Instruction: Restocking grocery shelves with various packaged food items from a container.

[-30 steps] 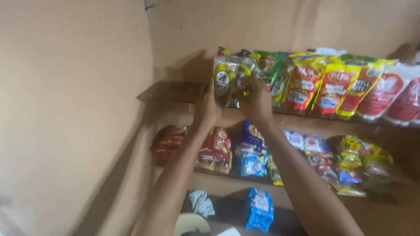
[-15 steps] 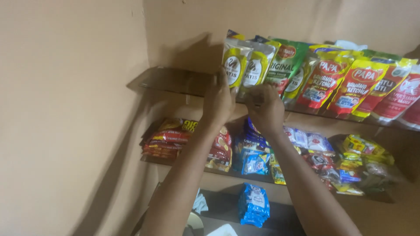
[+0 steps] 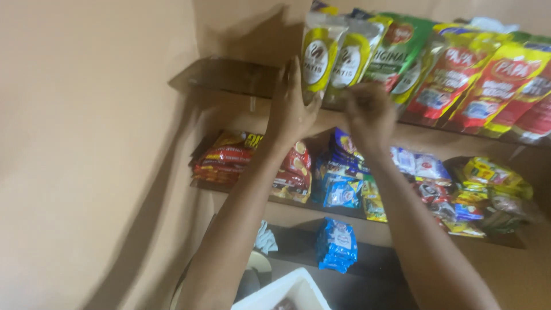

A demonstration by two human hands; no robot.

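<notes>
Two yellow and white pouches stand side by side on the top wooden shelf (image 3: 229,74). My left hand (image 3: 290,109) cups the lower left side of the left pouch (image 3: 317,57), fingers pointing up along its edge. My right hand (image 3: 370,112) is blurred, fingers curled, just below the base of the right pouch (image 3: 351,57); whether it grips anything I cannot tell. To the right of these pouches, a green pouch (image 3: 402,46) and several yellow and red pouches (image 3: 476,80) lean in a row.
The middle shelf holds red snack packs (image 3: 227,161), blue packets (image 3: 341,172) and mixed sachets (image 3: 488,183). A blue bag (image 3: 336,244) stands on the lowest shelf. A white container's rim (image 3: 281,290) lies below my arms. A bare beige wall (image 3: 86,155) fills the left.
The view has shifted, so the shelves sit further right and higher. Both hands carried the two pouches up against the row; the right hand has dropped below them.
</notes>
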